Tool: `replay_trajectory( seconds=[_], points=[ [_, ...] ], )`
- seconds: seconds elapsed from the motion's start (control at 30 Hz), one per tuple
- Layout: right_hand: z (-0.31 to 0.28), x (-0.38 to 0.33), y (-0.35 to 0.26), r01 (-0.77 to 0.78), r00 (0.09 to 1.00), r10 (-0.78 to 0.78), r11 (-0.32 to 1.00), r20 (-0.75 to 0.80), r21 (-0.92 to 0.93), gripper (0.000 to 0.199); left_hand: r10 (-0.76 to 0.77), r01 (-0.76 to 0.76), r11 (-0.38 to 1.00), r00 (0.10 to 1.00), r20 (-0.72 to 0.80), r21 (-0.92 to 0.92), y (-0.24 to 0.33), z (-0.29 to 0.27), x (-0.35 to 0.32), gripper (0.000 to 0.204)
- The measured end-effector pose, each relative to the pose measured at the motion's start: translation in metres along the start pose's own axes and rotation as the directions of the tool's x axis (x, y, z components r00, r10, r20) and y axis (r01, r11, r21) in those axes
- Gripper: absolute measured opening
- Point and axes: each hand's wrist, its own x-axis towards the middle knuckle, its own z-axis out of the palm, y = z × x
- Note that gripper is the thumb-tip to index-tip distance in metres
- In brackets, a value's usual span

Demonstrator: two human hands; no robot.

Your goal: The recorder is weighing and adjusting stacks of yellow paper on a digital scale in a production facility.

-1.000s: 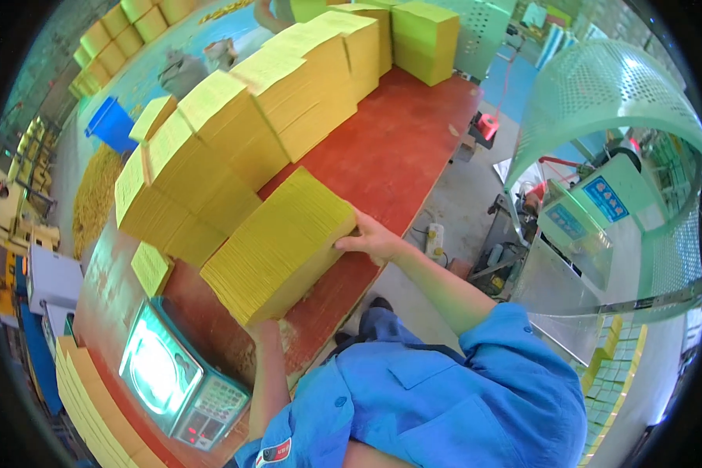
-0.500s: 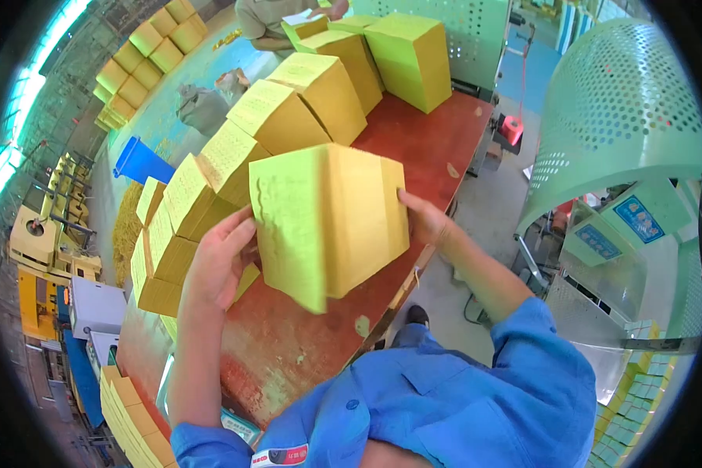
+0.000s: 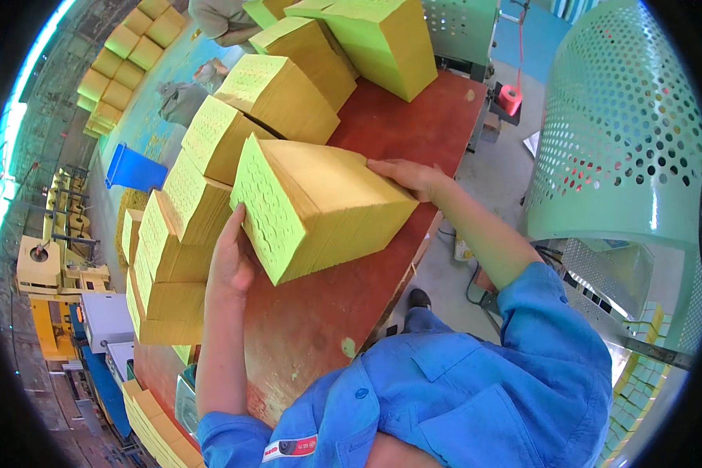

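Between two hands (image 3: 234,261) (image 3: 411,176), one yellow stack (image 3: 331,207)

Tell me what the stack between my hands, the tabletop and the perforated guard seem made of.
Yellow stack: probably matte paper; fine sheet edges line its side.
Tabletop: perhaps painted wood, its red finish worn pale in patches.
Perforated guard: likely metal with a glossy pale-green coat, judging by its sheen and round holes.

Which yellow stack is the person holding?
The yellow stack between the left grip and the right grip; neither grip holds the row of stacks beyond it.
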Motion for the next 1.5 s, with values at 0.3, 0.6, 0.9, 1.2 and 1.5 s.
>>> replay_trajectory(
  seconds=[0.3, 0.6, 0.9, 1.2, 1.5],
  points=[
    [-0.023, -0.023, 0.002, 0.25, 0.945, -0.252, 0.968, -0.207, -0.035, 0.05, -0.02, 0.027, 0.993, 0.998, -0.056, 0.118, 0.001, 0.041, 0.025, 0.05],
    [-0.012, -0.022, 0.022, 0.225, 0.957, -0.177, 0.954, -0.231, 0.2, 0.038, 0.011, -0.011, 0.998, 1.0, 0.002, 0.069, -0.015, -0.05, 0.028, 0.047],
    [-0.021, -0.036, 0.02, 0.111, 0.753, -0.611, 0.483, -0.243, -0.869, 0.025, -0.033, 0.034, 0.999, 0.998, -0.047, 0.023, -0.01, 0.031, 0.023, 0.046],
    [0.055, -0.121, -0.027, 0.72, 0.302, -0.899, 0.434, -0.318, -0.542, 0.046, 0.198, -0.198, 0.956, 0.98, 0.022, 0.218, -0.007, 0.08, 0.04, 0.046],
    [0.095, -0.118, -0.091, 0.719, 0.534, -0.846, 0.462, -0.013, -0.52, 0.053, 0.269, -0.203, 0.916, 0.951, 0.155, -0.347, -0.027, 0.082, 0.058, 0.048]
  ],
)
